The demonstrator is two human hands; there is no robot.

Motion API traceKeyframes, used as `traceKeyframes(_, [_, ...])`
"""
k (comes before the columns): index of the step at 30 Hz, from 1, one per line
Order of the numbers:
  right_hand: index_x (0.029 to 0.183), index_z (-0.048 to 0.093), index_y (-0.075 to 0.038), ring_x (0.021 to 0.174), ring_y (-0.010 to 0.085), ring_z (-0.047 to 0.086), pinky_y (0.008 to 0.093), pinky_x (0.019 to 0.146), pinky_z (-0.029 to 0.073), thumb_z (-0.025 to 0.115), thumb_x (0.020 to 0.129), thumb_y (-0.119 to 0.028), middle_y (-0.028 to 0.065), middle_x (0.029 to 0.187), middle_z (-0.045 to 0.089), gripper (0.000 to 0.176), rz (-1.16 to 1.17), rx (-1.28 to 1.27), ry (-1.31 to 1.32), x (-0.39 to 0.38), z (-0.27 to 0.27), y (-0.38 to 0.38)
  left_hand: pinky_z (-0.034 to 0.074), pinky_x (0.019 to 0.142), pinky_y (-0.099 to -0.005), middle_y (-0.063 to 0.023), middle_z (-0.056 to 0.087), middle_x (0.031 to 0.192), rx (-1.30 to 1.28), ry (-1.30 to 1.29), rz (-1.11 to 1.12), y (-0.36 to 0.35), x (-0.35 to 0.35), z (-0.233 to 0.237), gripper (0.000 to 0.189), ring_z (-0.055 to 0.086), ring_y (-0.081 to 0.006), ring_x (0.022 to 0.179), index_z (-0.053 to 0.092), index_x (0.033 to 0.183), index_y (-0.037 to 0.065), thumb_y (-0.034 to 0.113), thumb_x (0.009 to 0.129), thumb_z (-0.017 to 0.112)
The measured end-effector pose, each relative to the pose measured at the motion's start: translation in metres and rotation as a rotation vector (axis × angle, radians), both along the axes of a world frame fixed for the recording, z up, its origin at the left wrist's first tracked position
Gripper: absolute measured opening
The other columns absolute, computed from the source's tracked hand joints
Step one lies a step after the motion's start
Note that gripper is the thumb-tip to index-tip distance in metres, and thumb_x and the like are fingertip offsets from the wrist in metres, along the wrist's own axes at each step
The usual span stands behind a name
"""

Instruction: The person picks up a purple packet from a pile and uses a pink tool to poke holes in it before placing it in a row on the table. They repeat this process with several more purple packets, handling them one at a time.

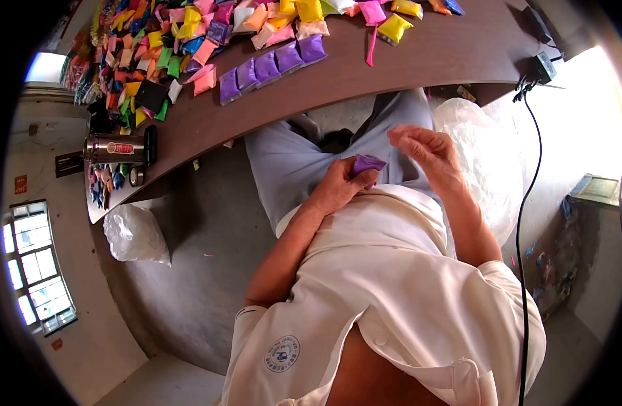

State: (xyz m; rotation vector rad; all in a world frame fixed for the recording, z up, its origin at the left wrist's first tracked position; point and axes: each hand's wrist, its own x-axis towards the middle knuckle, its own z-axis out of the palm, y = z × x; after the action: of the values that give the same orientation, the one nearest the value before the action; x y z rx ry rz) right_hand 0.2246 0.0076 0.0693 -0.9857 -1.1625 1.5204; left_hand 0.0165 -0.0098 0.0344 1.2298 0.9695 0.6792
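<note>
1. The left hand (338, 186) is resting low at the waist, its thumb and fingers clamping a small purple packet (369, 163) (one end is poking out past the grip, and the rest is hiding among the fingers).
2. That packet is sitting in front of the shirt hem, over the lap, well apart from the table (426, 64).
3. The right hand (429, 152) is hovering to the right of the packet, above the gray trousers (273, 159). Its fingers are curling inward, apart from the packet; whether the fingertips are meeting or pinching anything, I cannot tell.
4. On the table, a row of five purple packets (267, 68) is lying near the front edge, side by side and slanting up to the right.
5. Beyond and left of that row, a heap of colorful packets (189, 30) is spreading over the tabletop, in orange, yellow, green, pink and blue.
6. A yellow packet (395, 29) is lying right of the row, with a thin pink strip (372, 47) just beside it.
7. At the table's left end, a metal flask (111, 147) is lying sideways in this view.
8. A large clear plastic bag (483, 139) is standing beside the right forearm, and a black cable (525, 325) is hanging further right.
9. The person is wearing a pale shirt (392, 284) bearing a round emblem (282, 354).
</note>
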Motion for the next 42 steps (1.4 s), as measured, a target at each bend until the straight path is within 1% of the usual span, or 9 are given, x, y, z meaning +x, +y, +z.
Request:
traceKeyframes(5, [0.099,0.063,0.002,0.091,0.0153,0.058,0.0288,0.078,0.047,0.062,0.086,-0.014,0.0098,0.107,0.061,0.021,0.120,0.202,-0.237,-0.007,0.003,-0.006,0.043,0.064,-0.0257,-0.0005,0.057,0.072,-0.007,-0.010,0.037,-0.001,0.000,0.000,0.030,0.049,-0.0091,0.068,0.060,0.086,0.001,0.031,0.085,0.065])
traceKeyframes(10, [0.096,0.064,-0.002,0.092,0.0271,0.060,0.0318,0.078,0.049,0.066,0.077,-0.004,0.0132,0.106,0.061,0.019,0.062,0.482,-0.534,-0.016,0.009,-0.008,0.045,0.070,-0.0254,-0.0031,0.062,0.081,0.024,0.065,0.034,0.000,-0.004,0.001,0.031,0.055,-0.0102,0.075,0.061,0.094,0.000,0.029,0.086,0.065])
traceKeyframes(16, [0.094,0.064,-0.002,0.089,0.0289,0.060,0.0339,0.075,0.049,0.068,0.072,-0.001,0.0130,0.102,0.062,0.022,-0.090,0.733,-0.674,-0.019,0.015,-0.011,0.045,0.071,-0.0247,-0.0023,0.062,0.082,0.083,0.048,0.079,-0.003,0.001,0.011,0.027,0.054,-0.0091,0.076,0.061,0.098,0.000,0.024,0.085,0.065])
traceKeyframes(21, [0.090,0.063,-0.003,0.087,0.0288,0.060,0.0345,0.074,0.049,0.070,0.069,0.000,0.0123,0.100,0.062,0.023,-0.220,0.715,-0.600,-0.021,0.012,-0.015,0.044,0.070,-0.0235,-0.0026,0.062,0.081,0.195,0.178,0.071,-0.004,0.000,0.010,0.025,0.052,-0.0083,0.074,0.061,0.100,0.001,0.021,0.086,0.065])
traceKeyframes(23, [0.089,0.063,-0.003,0.086,0.0287,0.060,0.0346,0.073,0.049,0.071,0.068,0.000,0.0119,0.099,0.062,0.023,-0.237,0.712,-0.607,-0.021,0.011,-0.017,0.044,0.068,-0.0239,-0.0033,0.061,0.080,0.307,0.156,0.164,-0.005,0.002,0.010,0.024,0.051,-0.0088,0.073,0.061,0.100,0.001,0.020,0.086,0.064])
traceKeyframes(33, [0.091,0.063,-0.005,0.087,0.0277,0.059,0.0351,0.072,0.049,0.069,0.067,0.001,0.0108,0.102,0.061,0.026,-0.178,0.789,-0.622,-0.029,0.007,-0.017,0.044,0.068,-0.0236,-0.0015,0.060,0.082,0.298,0.160,0.190,-0.005,0.004,0.018,0.021,0.051,-0.0083,0.074,0.060,0.099,0.002,0.016,0.085,0.065])
traceKeyframes(36, [0.092,0.063,-0.005,0.087,0.0275,0.059,0.0351,0.072,0.049,0.069,0.067,0.001,0.0112,0.103,0.060,0.026,-0.166,0.771,-0.636,-0.030,0.005,-0.016,0.044,0.064,-0.0260,-0.0052,0.060,0.078,0.353,0.141,0.197,-0.004,0.004,0.014,0.020,0.052,-0.0121,0.067,0.059,0.100,0.002,0.016,0.085,0.064])
traceKeyframes(39, [0.090,0.063,-0.002,0.087,0.0284,0.059,0.0354,0.073,0.048,0.070,0.066,0.003,0.0137,0.101,0.061,0.025,-0.167,0.770,-0.632,-0.030,0.006,-0.017,0.044,0.068,-0.0239,-0.0024,0.060,0.081,0.318,0.135,0.191,-0.005,0.004,0.017,0.019,0.051,-0.0088,0.074,0.060,0.099,0.001,0.014,0.085,0.065])
traceKeyframes(42, [0.092,0.062,-0.003,0.091,0.0285,0.058,0.0359,0.075,0.049,0.068,0.068,0.001,0.0120,0.105,0.060,0.025,-0.139,0.745,-0.640,-0.030,0.008,-0.016,0.045,0.064,-0.0279,-0.0081,0.061,0.079,0.377,0.181,0.198,-0.005,0.006,0.019,0.020,0.055,-0.0159,0.068,0.059,0.100,0.002,0.011,0.084,0.065])
